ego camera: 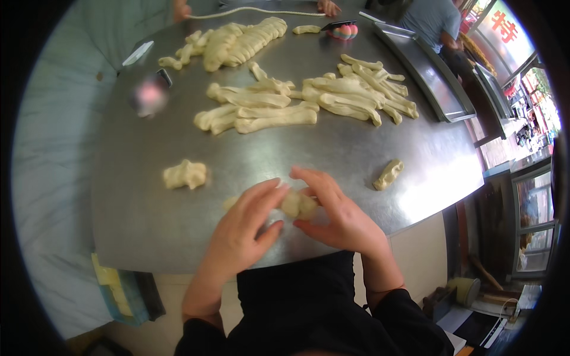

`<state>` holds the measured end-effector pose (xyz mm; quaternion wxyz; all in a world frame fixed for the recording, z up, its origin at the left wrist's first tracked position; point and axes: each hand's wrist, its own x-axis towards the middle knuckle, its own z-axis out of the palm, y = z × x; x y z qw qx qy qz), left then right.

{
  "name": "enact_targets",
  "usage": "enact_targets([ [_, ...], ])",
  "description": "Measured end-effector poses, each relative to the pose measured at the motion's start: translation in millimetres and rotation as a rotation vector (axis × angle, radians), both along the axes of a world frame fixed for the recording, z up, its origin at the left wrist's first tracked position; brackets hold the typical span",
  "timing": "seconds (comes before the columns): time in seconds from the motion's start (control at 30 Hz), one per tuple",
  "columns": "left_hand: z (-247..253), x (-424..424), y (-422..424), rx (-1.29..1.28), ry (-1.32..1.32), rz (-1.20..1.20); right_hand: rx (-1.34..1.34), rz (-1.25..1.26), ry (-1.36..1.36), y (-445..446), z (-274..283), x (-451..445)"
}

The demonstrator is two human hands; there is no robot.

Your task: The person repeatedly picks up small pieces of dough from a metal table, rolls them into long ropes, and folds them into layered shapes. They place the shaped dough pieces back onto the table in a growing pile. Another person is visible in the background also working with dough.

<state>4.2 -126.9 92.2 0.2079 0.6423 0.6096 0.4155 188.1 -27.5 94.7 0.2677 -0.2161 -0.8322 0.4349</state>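
A blurred piece of pale dough (297, 204) is between my two hands, low over the near part of the steel table. My right hand (340, 213) holds it between the thumb and the curved fingers. My left hand (247, 224) arches at its left side, fingertips at the dough and thumb apart; its grip is partly hidden. Another bit of dough (229, 203) shows just beyond the left knuckles. A lumpy dough chunk (185, 174) lies to the left, and a short dough piece (388, 174) lies to the right.
Long dough strips (276, 118) and more strips (356, 91) lie across the steel table (147, 213). A large ridged dough mass (245, 42) sits farther back. Across the table, another person's hands (328, 7) hold a dough rope (254, 10). Metal trays (425, 71) line the right edge.
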Motion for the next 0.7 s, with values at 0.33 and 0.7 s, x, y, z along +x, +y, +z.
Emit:
enact_targets([
  [0.33, -51, -30, -3, 0.231, -1.347, 0.212, -0.017, -0.186, 0.398, 13, -13, 20],
  [0.7, -83, -146, -57, 0.463, -0.996, 0.670, -0.126, -0.909, 0.784, 71, -24, 106],
])
